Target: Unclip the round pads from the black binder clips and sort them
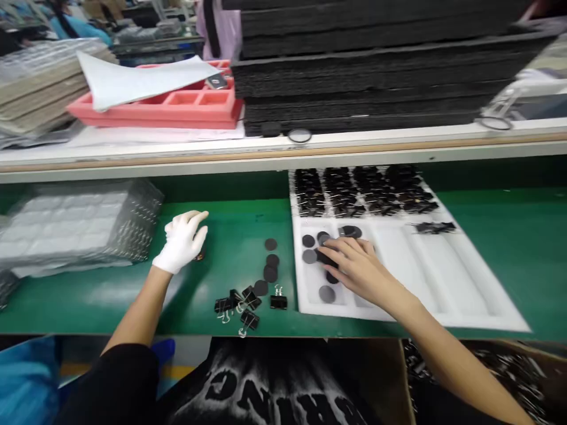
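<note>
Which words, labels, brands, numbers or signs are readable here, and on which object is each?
"C…RING" on the black shirt: best reading only; blurred at the lower edge, so spelling uncertain.
Small grey item on the red compartment tray: any mark too blurred to read.
No others readable.

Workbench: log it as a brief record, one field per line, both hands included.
Left hand: white-gloved, over the green table; grip unclear
Right hand: bare, fingers at black discs in the white tray
Tray's far end: rows of dark clips
Left of tray: loose discs, binder clips
Ledge: red tray with paper over it; stacked black sheets
</note>
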### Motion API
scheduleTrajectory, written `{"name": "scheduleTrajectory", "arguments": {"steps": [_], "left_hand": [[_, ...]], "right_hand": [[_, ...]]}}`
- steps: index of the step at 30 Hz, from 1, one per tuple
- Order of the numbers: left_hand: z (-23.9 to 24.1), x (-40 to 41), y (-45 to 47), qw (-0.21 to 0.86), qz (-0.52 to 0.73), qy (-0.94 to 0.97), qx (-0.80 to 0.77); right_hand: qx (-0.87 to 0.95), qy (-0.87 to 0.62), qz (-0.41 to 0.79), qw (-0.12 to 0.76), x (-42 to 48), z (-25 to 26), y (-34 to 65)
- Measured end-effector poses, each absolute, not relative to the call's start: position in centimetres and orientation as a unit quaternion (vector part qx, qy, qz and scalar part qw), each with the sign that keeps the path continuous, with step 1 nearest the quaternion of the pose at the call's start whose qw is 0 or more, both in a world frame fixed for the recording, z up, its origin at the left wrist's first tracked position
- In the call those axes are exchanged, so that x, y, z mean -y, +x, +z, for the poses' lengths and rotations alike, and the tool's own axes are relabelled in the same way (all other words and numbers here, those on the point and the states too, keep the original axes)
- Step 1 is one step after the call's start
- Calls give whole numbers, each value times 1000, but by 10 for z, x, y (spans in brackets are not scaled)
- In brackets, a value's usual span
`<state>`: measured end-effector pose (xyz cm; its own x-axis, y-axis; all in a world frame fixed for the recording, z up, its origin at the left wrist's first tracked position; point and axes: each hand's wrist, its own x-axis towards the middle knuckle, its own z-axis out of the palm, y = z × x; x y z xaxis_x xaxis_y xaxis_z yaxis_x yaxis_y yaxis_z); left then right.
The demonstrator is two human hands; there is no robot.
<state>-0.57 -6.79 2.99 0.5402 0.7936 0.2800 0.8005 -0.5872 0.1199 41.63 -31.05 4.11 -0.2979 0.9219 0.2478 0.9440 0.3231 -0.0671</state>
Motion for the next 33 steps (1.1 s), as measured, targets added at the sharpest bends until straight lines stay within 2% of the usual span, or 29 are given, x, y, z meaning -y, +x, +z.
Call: {"name": "scheduleTrajectory", "arguments": {"steps": [4,7,15,21,25,30,33], "left_hand": [[35,66,-62,-11,22,-859,511],[32,73,-84,-22,87,-870,485],[13,67,-62,-22,72,-922,379],[18,65,-3,-23,78,-950,302],[16,78,51,-24,93,-951,292],[3,90,84,-80,81,-931,347],[-6,92,83,-99,43,-925,364]], "right_hand": [[836,-532,-90,103,280,10,394],[852,-506,-77,110,266,6,395],[861,-501,1,88,263,17,404],[841,-534,-41,75,272,38,355],[818,-572,-64,26,274,48,334],[848,-518,93,58,260,45,320],[871,-474,131,-5,246,36,303]]}}
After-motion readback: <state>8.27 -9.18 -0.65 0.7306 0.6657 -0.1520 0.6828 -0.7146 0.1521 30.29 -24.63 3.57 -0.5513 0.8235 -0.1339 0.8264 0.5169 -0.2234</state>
